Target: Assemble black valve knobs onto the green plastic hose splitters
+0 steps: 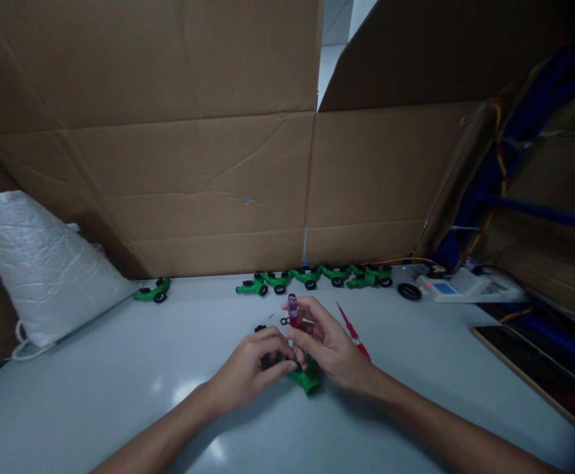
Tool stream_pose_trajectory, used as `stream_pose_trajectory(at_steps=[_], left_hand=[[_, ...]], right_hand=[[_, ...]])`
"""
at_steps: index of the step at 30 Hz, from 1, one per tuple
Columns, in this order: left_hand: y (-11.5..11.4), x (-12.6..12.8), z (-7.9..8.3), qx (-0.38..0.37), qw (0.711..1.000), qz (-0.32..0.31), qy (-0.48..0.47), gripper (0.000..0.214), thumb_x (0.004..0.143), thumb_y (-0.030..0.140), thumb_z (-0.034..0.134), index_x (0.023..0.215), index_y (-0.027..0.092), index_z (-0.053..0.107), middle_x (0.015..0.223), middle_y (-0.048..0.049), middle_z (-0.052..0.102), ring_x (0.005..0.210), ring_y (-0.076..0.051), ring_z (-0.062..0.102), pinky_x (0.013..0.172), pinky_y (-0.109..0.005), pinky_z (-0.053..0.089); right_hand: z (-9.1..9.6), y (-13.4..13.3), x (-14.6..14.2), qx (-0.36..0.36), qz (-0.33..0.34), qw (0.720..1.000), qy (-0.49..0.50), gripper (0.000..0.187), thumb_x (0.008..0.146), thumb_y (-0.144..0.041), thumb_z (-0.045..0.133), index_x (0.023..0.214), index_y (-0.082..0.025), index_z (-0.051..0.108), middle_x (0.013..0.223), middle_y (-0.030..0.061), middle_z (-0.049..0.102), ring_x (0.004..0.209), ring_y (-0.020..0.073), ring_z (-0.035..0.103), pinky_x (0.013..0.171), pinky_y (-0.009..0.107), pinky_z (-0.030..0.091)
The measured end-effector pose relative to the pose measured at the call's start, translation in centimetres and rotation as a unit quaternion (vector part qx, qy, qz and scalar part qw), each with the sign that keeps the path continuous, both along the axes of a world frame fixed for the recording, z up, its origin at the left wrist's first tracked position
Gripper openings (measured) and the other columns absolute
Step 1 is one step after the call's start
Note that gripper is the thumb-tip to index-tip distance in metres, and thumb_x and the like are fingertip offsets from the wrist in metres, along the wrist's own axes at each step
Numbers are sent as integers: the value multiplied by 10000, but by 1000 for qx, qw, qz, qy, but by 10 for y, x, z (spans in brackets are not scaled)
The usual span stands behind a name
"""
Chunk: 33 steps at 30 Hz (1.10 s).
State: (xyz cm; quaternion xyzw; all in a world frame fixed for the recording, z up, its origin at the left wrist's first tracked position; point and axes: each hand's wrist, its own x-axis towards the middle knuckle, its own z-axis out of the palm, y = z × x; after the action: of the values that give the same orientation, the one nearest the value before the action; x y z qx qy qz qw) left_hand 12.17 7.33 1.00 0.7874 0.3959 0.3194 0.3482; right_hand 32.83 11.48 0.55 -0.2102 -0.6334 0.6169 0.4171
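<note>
In the middle of the table, my left hand (255,368) grips a green plastic part with black pieces (309,380). Its fingers cover much of the part. My right hand (329,342) is closed around a small screwdriver (293,309) with a purple-red handle, held upright with its shaft down toward the green part. The screwdriver's tip is hidden among the fingers. Just behind the hands lie a small black ring piece (284,321) and a tiny metal piece (271,316). A red pen-like screwdriver (353,331) rests on the table beside my right hand.
Several similar green parts (309,279) line the back edge against a cardboard wall (208,164); another green part (153,290) lies left, near a white bag (45,270). At right are a black ring (409,291), a power strip (469,288) and a dark flat panel (539,368).
</note>
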Motion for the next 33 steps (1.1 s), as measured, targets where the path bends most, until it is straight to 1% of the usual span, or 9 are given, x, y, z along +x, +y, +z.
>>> stream_pose_trajectory(at_steps=[3, 6, 10, 12, 14, 18, 23, 28, 33], left_hand=[[0, 0, -1, 5, 1000, 4, 8, 203, 1040, 353, 666, 1049, 185, 781, 997, -53, 668, 841, -160, 592, 745, -275, 459], [0, -1, -2, 17, 1000, 8, 15, 186, 1034, 348, 677, 1049, 193, 779, 1021, -63, 689, 919, -188, 606, 827, -311, 482], [0, -1, 0, 28, 1000, -2, 9, 166, 1035, 339, 679, 1038, 198, 766, 1056, -76, 721, 1061, -228, 624, 979, -380, 479], [0, 0, 2, 28, 1000, -11, 2, 152, 1038, 321, 673, 1042, 195, 759, 1067, -76, 724, 1059, -222, 636, 987, -378, 482], [0, 0, 3, 22, 1000, -15, 0, 151, 1043, 311, 665, 1044, 191, 755, 1070, -74, 720, 1028, -208, 645, 962, -358, 492], [0, 0, 1, 11, 1000, -16, 1, 178, 1044, 333, 663, 1024, 181, 753, 1054, -75, 718, 987, -198, 648, 921, -333, 498], [1, -1, -1, 11, 1000, -15, 1, 188, 1030, 345, 682, 987, 173, 745, 992, -72, 715, 953, -203, 642, 886, -323, 497], [1, 0, -3, 7, 1000, -20, -13, 215, 1036, 363, 672, 986, 167, 743, 986, -70, 720, 940, -199, 650, 872, -317, 497], [1, -1, -5, -1, 1000, -13, -23, 246, 1029, 397, 677, 1002, 168, 761, 1003, -81, 736, 937, -205, 663, 876, -314, 511]], right_hand=[[2, 0, 2, 3, -7, 1000, -9, 313, 1048, -460, 651, 1260, -269, 522, 1080, 20, 613, 627, 76, 564, 520, 203, 490], [4, 1, 3, 10, -16, 1000, -4, 308, 1042, -423, 662, 1273, -273, 524, 1209, 50, 609, 650, 69, 585, 533, 202, 509], [9, 1, 3, 14, -11, 1000, 20, 517, 1032, -359, 675, 1479, -329, 418, 1117, 29, 617, 633, 76, 592, 546, 215, 536], [11, 1, 3, 21, -2, 999, 30, 634, 1027, -333, 681, 1559, -367, 337, 1095, 22, 623, 633, 81, 595, 558, 224, 546], [11, 0, 4, 30, 3, 999, 32, 663, 1029, -327, 680, 1580, -387, 316, 1093, 21, 624, 649, 88, 604, 573, 231, 552], [10, 0, 6, 47, -2, 998, 30, 491, 1067, -376, 628, 1512, -367, 418, 1132, 29, 618, 643, 86, 617, 581, 245, 558], [14, -1, 5, 86, -54, 994, 29, 276, 1125, -441, 502, 1362, -314, 562, 1156, 49, 672, 598, 78, 619, 546, 238, 528], [21, -3, 2, 76, -58, 995, 36, 248, 1094, -476, 570, 1249, -283, 573, 1169, 72, 739, 528, 71, 595, 490, 225, 502], [24, -4, 1, 26, -40, 998, 46, 342, 1017, -514, 695, 1160, -265, 509, 961, 23, 755, 434, 62, 536, 401, 180, 413]])
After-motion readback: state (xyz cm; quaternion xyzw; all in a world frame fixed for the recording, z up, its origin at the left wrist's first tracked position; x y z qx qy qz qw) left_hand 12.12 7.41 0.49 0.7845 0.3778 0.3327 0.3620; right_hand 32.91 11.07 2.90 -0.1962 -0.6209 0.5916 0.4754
